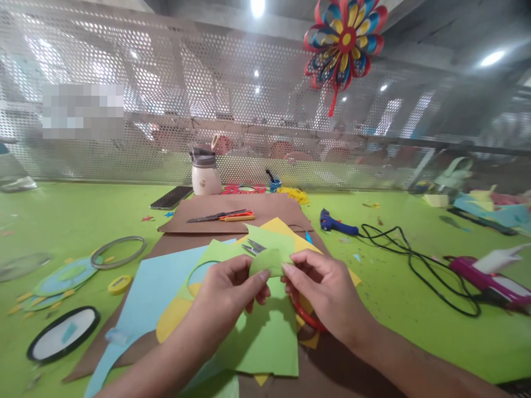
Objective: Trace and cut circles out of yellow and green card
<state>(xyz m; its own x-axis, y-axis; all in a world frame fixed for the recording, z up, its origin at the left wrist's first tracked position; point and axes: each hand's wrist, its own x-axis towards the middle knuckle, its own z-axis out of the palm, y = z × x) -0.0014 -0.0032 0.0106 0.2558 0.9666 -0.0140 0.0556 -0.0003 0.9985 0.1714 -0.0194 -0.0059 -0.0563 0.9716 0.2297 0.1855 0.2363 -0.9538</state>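
Pinching a small green paper piece (267,260) between both hands above the stacked sheets on the desk (415,287).
Left hand (226,298) and right hand (327,293) each close their fingers on an edge of the piece, held over the larger green sheet (265,331). Pulled unevenly, the thin paper could tear or crease. A small snipper (254,247) lies just behind the fingers; a backward nudge might knock it. The glue gun (336,224) cord (415,265) trails near the right forearm and could snag.
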